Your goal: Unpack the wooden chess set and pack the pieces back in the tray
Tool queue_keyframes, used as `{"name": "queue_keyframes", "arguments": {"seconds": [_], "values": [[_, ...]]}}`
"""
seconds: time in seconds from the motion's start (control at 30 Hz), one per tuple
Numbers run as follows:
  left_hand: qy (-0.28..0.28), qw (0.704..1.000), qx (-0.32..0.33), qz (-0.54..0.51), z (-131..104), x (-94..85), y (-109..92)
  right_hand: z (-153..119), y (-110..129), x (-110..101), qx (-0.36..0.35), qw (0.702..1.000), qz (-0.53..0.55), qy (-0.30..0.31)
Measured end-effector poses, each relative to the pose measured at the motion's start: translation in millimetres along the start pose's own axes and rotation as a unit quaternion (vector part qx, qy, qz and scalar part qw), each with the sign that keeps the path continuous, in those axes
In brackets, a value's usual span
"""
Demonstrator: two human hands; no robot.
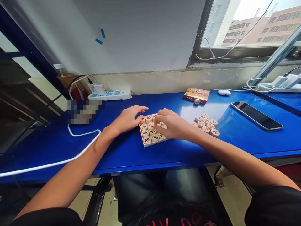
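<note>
A shallow white tray (147, 145) holds rows of round wooden xiangqi pieces marked in red and black. My left hand (128, 118) rests at the tray's left edge, fingers stretched and thumb by the corner piece; it grips nothing. Over the tray, my right hand (172, 124) has its fingers curled into a pinch at a red-marked xiangqi piece (151, 126). Its fingers and palm hide the tray's right part. A loose cluster of red-marked xiangqi pieces (205, 123) lies on the blue table to the right of the tray.
A printed box (196, 94) with one piece (197, 101) at its front stands near the wall. A phone (256, 115) and a white earbud case (224, 92) lie on the right. A power strip (110, 94) and a white cable (87, 147) are on the left.
</note>
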State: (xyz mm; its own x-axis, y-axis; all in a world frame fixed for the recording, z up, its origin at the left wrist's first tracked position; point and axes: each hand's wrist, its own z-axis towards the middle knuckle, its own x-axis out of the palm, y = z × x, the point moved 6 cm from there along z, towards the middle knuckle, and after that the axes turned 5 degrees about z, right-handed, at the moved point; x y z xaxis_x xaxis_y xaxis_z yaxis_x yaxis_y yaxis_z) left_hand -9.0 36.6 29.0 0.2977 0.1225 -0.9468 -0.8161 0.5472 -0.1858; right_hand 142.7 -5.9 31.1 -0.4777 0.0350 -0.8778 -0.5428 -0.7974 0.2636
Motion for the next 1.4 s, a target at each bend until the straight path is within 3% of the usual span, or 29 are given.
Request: {"name": "queue_keyframes", "arguments": {"seconds": [0.17, 0.37, 0.43, 0.53, 0.6, 0.67, 0.77, 0.83, 1.0, 1.17, 1.27, 1.4], "values": [[0.003, 1.000, -0.003, -0.002, 0, 1.0, 0, -2, 12, 7, -0.041, 0.999, 0.021, 0.028], [-0.002, 0.999, -0.020, -0.047, -1, -0.3, -4, 1, 12, 17, -0.029, 0.998, 0.040, 0.041], [0.014, 0.997, -0.028, -0.073, -2, 1.7, -5, 3, 9, 11, -0.029, 0.998, 0.041, 0.036], [0.055, 0.994, -0.036, -0.089, -2, 7.2, -5, 1, -5, -15, -0.015, 0.999, 0.012, 0.026], [0.074, 0.991, -0.043, -0.101, -3, 9.3, -4, -8, -23, -37, 0.023, 0.998, -0.023, 0.047], [0.085, 0.989, -0.048, -0.113, -3, 9.6, -3, -25, -49, -53, 0.105, 0.987, -0.047, 0.110], [0.092, 0.988, -0.051, -0.113, -3, 8.8, -4, -57, -87, -60, 0.240, 0.946, -0.078, 0.202], [0.098, 0.988, -0.053, -0.112, -3, 9.0, -4, -68, -100, -55, 0.263, 0.934, -0.095, 0.222], [0.100, 0.987, -0.053, -0.112, -2, 8.2, -3, -65, -95, -44, 0.213, 0.956, -0.069, 0.189], [0.091, 0.990, -0.047, -0.093, -3, 5.0, -2, -32, -49, -42, 0.092, 0.987, 0.048, 0.122], [0.089, 0.991, -0.028, -0.092, -3, 5.0, -3, -3, -24, -28, 0.020, 0.994, 0.048, 0.092], [0.078, 0.993, -0.037, -0.085, -3, 3.9, -3, 10, -25, -29, 0.008, 1.000, 0.018, 0.005]]}}
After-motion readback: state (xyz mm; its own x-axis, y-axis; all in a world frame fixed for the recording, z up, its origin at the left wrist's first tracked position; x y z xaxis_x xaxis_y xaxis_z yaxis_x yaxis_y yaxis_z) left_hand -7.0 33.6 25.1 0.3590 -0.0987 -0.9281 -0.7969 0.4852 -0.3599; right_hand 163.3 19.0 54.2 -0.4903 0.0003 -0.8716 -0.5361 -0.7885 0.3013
